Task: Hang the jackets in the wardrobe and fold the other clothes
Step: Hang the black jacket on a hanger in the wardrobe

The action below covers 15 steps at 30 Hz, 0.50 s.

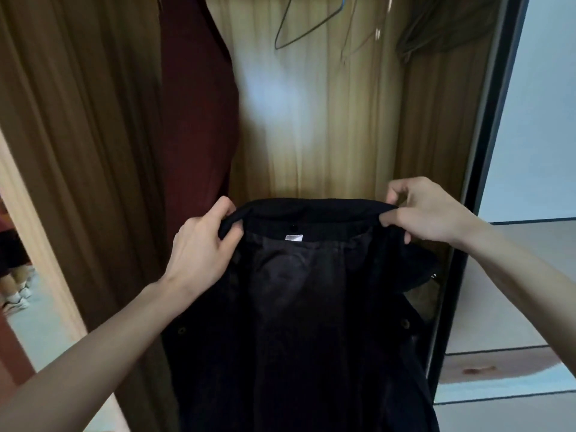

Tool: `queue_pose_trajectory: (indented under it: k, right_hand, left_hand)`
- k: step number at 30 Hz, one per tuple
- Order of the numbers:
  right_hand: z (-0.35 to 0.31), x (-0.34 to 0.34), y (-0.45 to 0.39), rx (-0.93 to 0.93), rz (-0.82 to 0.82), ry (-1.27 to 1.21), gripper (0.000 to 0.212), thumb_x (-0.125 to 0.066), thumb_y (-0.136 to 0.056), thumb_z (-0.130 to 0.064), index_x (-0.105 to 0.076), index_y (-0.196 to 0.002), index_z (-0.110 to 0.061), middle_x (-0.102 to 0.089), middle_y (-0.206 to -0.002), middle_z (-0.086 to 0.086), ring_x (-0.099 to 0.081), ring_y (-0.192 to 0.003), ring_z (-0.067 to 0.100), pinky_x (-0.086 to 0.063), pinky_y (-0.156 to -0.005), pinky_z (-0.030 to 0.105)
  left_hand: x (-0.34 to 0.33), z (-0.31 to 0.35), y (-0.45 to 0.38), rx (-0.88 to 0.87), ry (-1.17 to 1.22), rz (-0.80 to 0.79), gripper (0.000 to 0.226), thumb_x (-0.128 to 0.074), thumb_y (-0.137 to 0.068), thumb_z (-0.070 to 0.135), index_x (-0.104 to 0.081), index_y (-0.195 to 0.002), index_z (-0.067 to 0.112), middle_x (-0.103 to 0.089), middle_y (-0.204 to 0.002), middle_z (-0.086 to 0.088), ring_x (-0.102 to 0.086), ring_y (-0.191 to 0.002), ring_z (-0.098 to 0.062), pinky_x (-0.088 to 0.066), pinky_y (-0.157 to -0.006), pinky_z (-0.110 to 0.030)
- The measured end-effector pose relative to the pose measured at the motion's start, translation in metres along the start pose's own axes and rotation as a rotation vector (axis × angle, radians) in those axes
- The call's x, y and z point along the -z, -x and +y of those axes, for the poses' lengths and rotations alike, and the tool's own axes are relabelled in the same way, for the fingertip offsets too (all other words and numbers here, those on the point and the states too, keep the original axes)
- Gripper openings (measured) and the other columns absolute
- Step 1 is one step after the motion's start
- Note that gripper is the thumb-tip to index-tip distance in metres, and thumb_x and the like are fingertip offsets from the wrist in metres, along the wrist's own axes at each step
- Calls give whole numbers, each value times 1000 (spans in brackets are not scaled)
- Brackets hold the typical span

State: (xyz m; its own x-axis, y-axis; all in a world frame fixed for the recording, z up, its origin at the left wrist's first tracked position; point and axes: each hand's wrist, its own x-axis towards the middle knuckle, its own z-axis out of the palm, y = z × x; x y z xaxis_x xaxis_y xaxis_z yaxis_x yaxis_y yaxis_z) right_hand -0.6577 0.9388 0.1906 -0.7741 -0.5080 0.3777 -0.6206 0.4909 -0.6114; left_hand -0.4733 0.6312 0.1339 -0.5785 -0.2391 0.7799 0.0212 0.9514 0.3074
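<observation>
I hold a black jacket (299,313) up in front of the open wooden wardrobe (311,126), its lining and a small white label facing me. My left hand (202,244) grips the collar at its left end. My right hand (427,210) pinches the collar at its right end. The jacket hangs straight down between my forearms and hides the wardrobe's lower part. An empty dark wire hanger (299,26) hangs at the top of the wardrobe, above the jacket.
A dark red garment (196,126) hangs inside the wardrobe at the left. An olive garment (442,23) hangs at the upper right. The dark door frame (486,157) runs down the right side. At the far left, another person's feet in white shoes (15,294) stand on the floor.
</observation>
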Motion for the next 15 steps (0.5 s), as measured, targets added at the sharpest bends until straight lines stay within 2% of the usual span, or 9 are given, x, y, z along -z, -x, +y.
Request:
queue_pose_trajectory:
  k: [2, 5, 9, 11, 15]
  right_hand:
    - [-3, 7, -11, -2, 10, -29, 24, -78, -83, -6, -55, -75, -4, -58, -49, 10, -65, -44, 21, -38, -38, 18]
    - [-10, 15, -29, -11, 30, -87, 24, -77, -83, -4, -56, -73, -7, -55, -48, 11, -56, -38, 18, -32, -36, 21]
    - [-22, 25, -48, -36, 100, -147, 24, -76, -82, -5, -57, -68, -10, -57, -48, 15, -44, -37, 19, -29, -36, 20]
    - [-28, 29, -57, -48, 157, -177, 22, -75, -82, -6, -58, -69, -10, -57, -46, 14, -39, -35, 18, -28, -35, 20]
    - [-37, 41, -75, -51, 281, -221, 19, -75, -83, -6, -59, -72, -8, -56, -45, 11, -39, -34, 15, -28, -34, 19]
  left_hand:
    - [-3, 3, -22, 35, 55, -3, 15, -58, -100, 30, -50, -89, 26, -56, -53, -3, -53, -46, -24, -47, -51, -38]
    - [-7, 6, -53, 82, 129, 15, 18, -59, -95, 24, -50, -80, 23, -60, -58, -9, -54, -50, -28, -45, -53, -36]
    - [-11, 9, -93, 160, 199, 48, 19, -59, -93, 25, -56, -76, 18, -60, -59, -5, -49, -50, -14, -45, -55, -36]
    - [-14, 10, -112, 201, 267, 59, 22, -58, -94, 28, -59, -76, 15, -61, -62, -9, -52, -54, -15, -47, -55, -37]
    - [-24, 13, -149, 287, 477, 84, 28, -61, -87, 36, -60, -73, 11, -54, -56, 4, -51, -51, -15, -40, -46, -30]
